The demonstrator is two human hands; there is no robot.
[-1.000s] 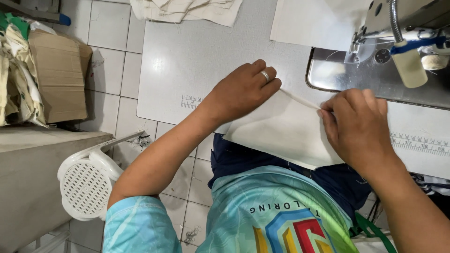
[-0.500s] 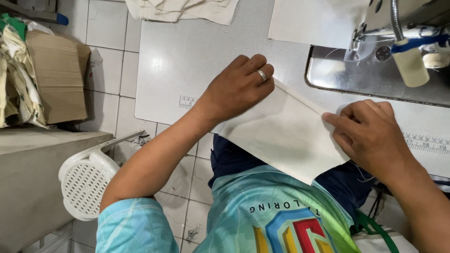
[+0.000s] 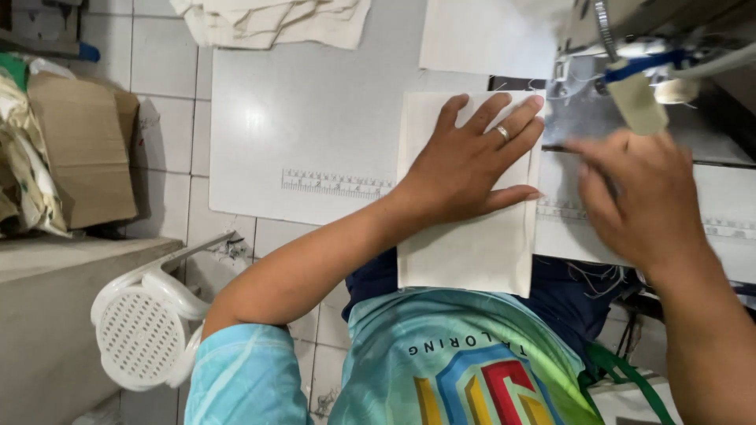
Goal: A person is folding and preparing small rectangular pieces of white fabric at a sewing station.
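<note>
pressing flat on a cream fabric piece [image 3: 465,252], the left hand [image 3: 465,169] has its fingers spread wide, a ring on one. the fabric lies on the white table [image 3: 299,134], its near edge hanging over toward the person's lap. the right hand [image 3: 642,201], blurred, hovers just beside the fabric's right edge, below the sewing machine [image 3: 654,47]; its fingers look loosely open, holding nothing.

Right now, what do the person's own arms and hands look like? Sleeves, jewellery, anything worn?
Both hands are bare, no gloves. The left hand wears a plain silver-coloured ring on one finger. The left arm has a short light-blue sleeve ending above the elbow. The right hand is motion-blurred; no ring or sleeve is visible on it.
</note>
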